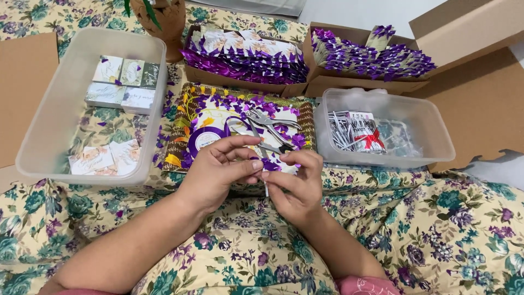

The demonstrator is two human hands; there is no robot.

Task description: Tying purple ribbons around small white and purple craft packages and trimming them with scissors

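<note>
Both hands meet at centre frame above a floral cloth point(436, 235): left hand point(215, 172) and right hand point(295, 183) pinch a small piece of purple ribbon point(269, 164) between thumbs and fingertips, grip closed on it, with a thin white stick-like item point(266, 188) hanging down between the hands; what it is, cannot tell. Just behind the hands, a patterned tray point(180, 139) strewn with purple ribbon scraps point(256, 104) holds a spool of purple ribbon point(206, 139) and silver scissors point(267, 128) lying flat, blades closed. Left of the tray, a clear plastic tub point(38, 153) with small printed cards point(123, 82) in two groups, far end and near end. Right of the tray, a smaller clear plastic container point(436, 147) with bundled slim silver items point(349, 131), one bundle tied with a red bow point(372, 139). At the back, two cardboard boxes point(327, 84) side by side, packed with rows of finished pieces with purple ribbon point(245, 57). A carved brown vase point(164, 22) stands at top left of the boxes. Flat cardboard sheets point(24, 82) lie at far left and far right
</note>
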